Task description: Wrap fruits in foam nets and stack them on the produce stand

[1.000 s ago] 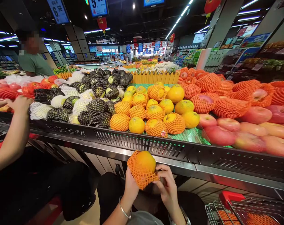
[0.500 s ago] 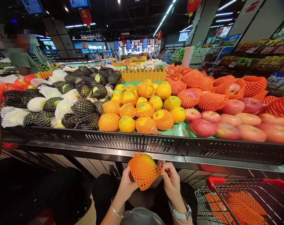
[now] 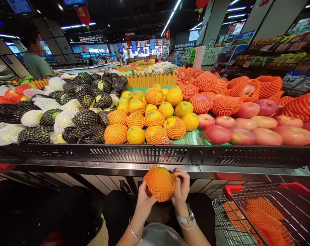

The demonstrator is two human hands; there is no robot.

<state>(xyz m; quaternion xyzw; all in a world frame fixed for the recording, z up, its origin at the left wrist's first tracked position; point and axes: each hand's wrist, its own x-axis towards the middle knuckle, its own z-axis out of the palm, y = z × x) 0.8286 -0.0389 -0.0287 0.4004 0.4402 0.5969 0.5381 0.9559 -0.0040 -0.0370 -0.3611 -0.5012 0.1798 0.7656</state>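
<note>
I hold an orange (image 3: 160, 182) wrapped in orange foam netting in front of me, below the display's front edge. My left hand (image 3: 144, 201) cups its left side from below, fingers curled round it. My right hand (image 3: 181, 187) grips its right side, fingers pinching the net near the top. The netting covers almost the whole fruit. On the display above lies a pile of oranges (image 3: 155, 116), some netted and some bare.
The black metal display rail (image 3: 170, 155) runs across the view. Dark and white netted fruit (image 3: 75, 109) lies to the left, pink apples (image 3: 249, 128) to the right. A shopping cart (image 3: 265, 215) with orange nets stands at lower right. Another person (image 3: 36, 59) stands far left.
The net has been drawn up over the orange, which showed bare on top a second ago. My view has shifted right, bringing the cart further in. The neighbour's arm at left has left the view.
</note>
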